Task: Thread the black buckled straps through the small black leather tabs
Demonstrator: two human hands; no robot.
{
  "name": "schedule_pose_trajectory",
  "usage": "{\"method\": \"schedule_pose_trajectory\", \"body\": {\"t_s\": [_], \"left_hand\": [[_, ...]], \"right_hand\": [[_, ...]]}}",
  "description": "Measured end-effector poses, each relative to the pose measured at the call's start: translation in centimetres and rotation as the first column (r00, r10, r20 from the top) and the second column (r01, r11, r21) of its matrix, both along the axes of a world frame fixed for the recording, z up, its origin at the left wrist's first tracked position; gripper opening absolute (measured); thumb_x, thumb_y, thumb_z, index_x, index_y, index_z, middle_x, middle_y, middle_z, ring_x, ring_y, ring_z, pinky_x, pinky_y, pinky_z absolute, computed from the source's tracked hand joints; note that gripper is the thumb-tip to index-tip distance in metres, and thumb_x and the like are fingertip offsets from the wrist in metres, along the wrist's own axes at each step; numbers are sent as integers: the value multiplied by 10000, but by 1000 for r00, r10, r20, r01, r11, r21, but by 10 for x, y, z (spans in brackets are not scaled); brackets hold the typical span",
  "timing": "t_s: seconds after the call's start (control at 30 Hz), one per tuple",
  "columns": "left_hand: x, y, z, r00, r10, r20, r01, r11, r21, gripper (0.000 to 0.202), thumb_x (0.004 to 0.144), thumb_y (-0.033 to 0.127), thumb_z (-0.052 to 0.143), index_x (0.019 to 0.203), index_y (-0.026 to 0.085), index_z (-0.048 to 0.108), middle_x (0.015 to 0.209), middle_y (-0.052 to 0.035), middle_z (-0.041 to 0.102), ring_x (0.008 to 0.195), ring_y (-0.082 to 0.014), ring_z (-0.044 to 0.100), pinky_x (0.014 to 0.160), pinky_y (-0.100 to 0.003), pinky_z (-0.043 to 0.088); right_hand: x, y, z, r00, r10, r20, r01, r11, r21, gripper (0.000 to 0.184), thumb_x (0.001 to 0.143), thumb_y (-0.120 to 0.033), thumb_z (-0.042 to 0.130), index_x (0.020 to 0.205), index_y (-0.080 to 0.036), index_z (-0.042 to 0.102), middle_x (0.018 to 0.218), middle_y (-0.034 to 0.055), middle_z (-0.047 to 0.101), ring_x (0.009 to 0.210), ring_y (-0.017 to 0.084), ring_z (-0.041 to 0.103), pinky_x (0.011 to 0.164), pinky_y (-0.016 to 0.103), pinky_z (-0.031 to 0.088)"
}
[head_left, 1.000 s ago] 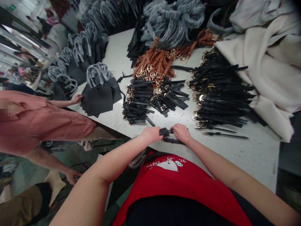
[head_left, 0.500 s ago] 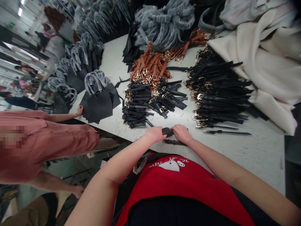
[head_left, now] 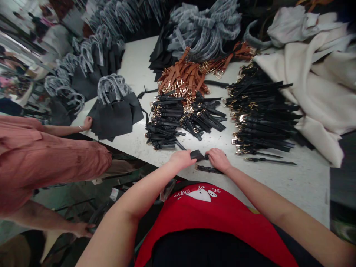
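Observation:
Both of my hands meet at the near edge of the white table point(head_left: 292, 178). My left hand point(head_left: 180, 160) and my right hand point(head_left: 219, 159) hold the two ends of a short black strap point(head_left: 198, 155) between them. A second black strap point(head_left: 207, 169) lies on the table just under my right hand. Right beyond my hands are piles of black straps with gold buckles point(head_left: 169, 122) and a bigger pile point(head_left: 261, 118) to the right.
Brown straps point(head_left: 185, 76) lie further back. Black bags with wrapped handles point(head_left: 115, 109) sit at the left, where another person's hand point(head_left: 87, 122) touches them; that person in a pink top stands at the left. Cream fabric point(head_left: 314, 81) covers the right.
My hands have stayed on the black strap with only small finger movement. The camera view has shifted slightly, and the person at the left has moved a little.

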State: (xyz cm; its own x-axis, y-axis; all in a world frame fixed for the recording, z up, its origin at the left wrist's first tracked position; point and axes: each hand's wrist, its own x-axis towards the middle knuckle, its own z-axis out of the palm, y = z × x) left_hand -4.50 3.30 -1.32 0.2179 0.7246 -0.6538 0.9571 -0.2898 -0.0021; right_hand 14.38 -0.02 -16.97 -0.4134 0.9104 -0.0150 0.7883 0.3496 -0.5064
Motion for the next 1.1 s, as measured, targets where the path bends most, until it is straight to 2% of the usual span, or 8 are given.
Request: {"method": "schedule_pose_trajectory", "body": {"t_s": [0.1,0.2,0.37,0.47,0.6,0.8,0.97,1.1], "left_hand": [[-14,-17,1,1000,-7,26,6,1000,25,464,770,547,391,1015,185,542,910,-99,668,825,-250,628,694,-339,486],[-24,-29,3,998,-2,58,-1,999,39,428,779,516,409,1028,191,534,908,-90,669,831,-244,629,699,-332,486],[-26,-35,1,994,-2,106,-3,999,43,403,789,484,424,1035,180,522,902,-100,662,833,-255,628,691,-345,486],[-27,-37,-3,990,2,141,-10,998,54,398,790,473,433,1035,174,524,891,-103,662,833,-265,627,688,-357,487],[-31,-40,-7,986,23,166,-33,998,58,397,799,474,423,1038,175,527,890,-105,660,837,-264,624,697,-357,484],[-33,-42,-9,983,44,179,-55,997,55,413,803,496,411,1038,175,522,894,-106,657,842,-257,621,712,-353,477],[-29,-42,-9,985,42,166,-54,996,70,409,791,490,429,1025,168,523,870,-103,662,811,-268,628,682,-366,486],[-24,-43,-7,988,60,141,-68,996,54,407,808,484,401,1045,173,514,885,-99,661,823,-259,626,694,-359,484]], "right_hand": [[-3,0,5,1000,11,18,-11,1000,-22,275,869,-301,360,971,-189,590,887,67,570,849,178,480,740,296,293],[-10,0,13,996,-7,85,11,999,-45,286,835,-401,424,948,-212,607,881,62,569,847,186,478,717,300,289],[-27,-1,22,977,-70,203,83,995,-56,267,824,-412,435,867,-230,626,863,61,573,832,200,481,686,315,270],[-33,-2,21,967,-127,223,150,985,-88,274,816,-425,432,813,-231,627,827,51,571,802,195,486,657,310,265],[-31,-3,15,968,-156,195,180,977,-111,232,810,-340,422,789,-224,621,823,42,573,789,182,484,632,294,267],[-31,-6,9,961,-210,179,224,973,-61,235,776,-359,445,763,-205,622,815,50,569,786,186,471,651,300,283],[-28,-9,10,978,-171,120,180,980,-78,217,766,-279,442,861,-206,623,873,53,578,823,191,474,695,308,301],[-18,-10,10,998,-47,34,50,994,-101,252,783,-307,463,976,-227,605,930,54,583,878,198,482,741,314,310]]}}
